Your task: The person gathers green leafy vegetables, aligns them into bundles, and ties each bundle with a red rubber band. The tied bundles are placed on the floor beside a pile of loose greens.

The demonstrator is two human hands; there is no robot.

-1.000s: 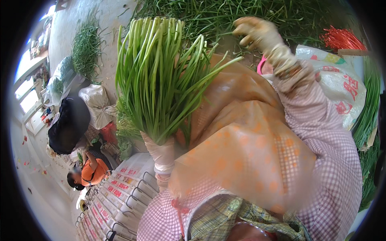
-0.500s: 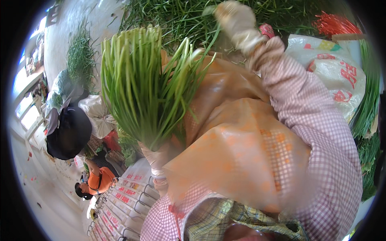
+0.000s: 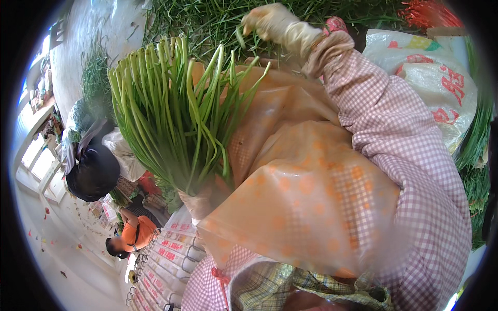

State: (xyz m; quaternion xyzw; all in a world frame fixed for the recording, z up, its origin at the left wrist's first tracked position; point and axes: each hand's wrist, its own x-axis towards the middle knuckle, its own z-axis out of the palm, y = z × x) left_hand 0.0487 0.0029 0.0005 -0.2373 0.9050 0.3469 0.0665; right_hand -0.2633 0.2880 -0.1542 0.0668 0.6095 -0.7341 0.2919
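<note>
My left hand (image 3: pixel 196 199), in a pale glove, grips a thick upright bunch of long green leafy stalks (image 3: pixel 171 114) at its lower end, partly hidden by leaves and plastic. My gloved right hand (image 3: pixel 258 25) is raised at the top, its fingers loosely bent and apart over a pile of loose greens (image 3: pixel 202 18). A short pale stem (image 3: pixel 239 37) hangs just below those fingertips; I cannot tell whether it touches them. A translucent orange plastic apron (image 3: pixel 290 181) covers my lap, behind the bunch.
Red ties (image 3: pixel 430 13) and printed woven sacks (image 3: pixel 425 83) lie at right, beside long greens (image 3: pixel 474 135). At left are a black bundle (image 3: pixel 92 171), a white sack (image 3: pixel 124 153), a co-worker in orange (image 3: pixel 139 232) and white objects with looped wire (image 3: pixel 161 269).
My right hand has moved up and to the left over the loose greens. The held bunch has shifted left and slightly down, with my left hand still around it.
</note>
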